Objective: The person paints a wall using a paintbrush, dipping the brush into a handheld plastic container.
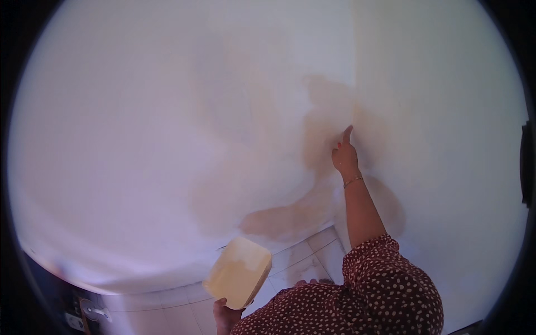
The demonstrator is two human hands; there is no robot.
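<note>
My left hand [226,313] grips the lower edge of a cream rectangular tub [240,272], its thumb over the rim. The tub is tilted towards me and shows a paler patch in its upper part; whether that is contents or light, I cannot tell. My right arm is stretched out to the inner corner of the white walls [251,167]. On my right hand [345,157] the index finger points up, its tip at the corner line. The other fingers are curled and partly hidden, with a small red spot beside them. No object shows in this hand.
Pale floor tiles [293,261] run along the foot of the wall, with toes [312,281] showing past my spotted dark red clothing. A small fan [94,312] and a white socket box [74,322] stand at the lower left. Arm shadows fall across both walls.
</note>
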